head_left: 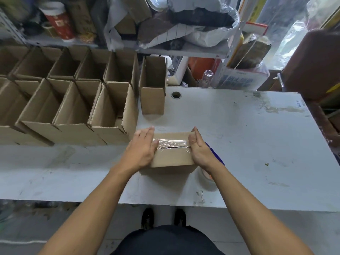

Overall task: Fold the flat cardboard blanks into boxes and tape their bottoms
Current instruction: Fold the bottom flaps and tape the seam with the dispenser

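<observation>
Two hands [141,150] [200,150], brown cardboard box [172,159], glossy wrinkled tape [172,143]

tape roll [207,178] half hidden under right forearm, left boxes [11,107] cropped

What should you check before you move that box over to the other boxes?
1. Tape covers the seam: ok along the top, though it looks wrinkled.
2. Tape ends pressed down the sides: cannot tell, the left hand and right hand hide them.
3. Flaps meet flat: not ok, a dark gap shows at the seam of the box.
4. Room beside the finished boxes: ok, bare table lies beside them.
5. Tape roll out of the way: ok, it sits near the right wrist, away from that path.
</observation>
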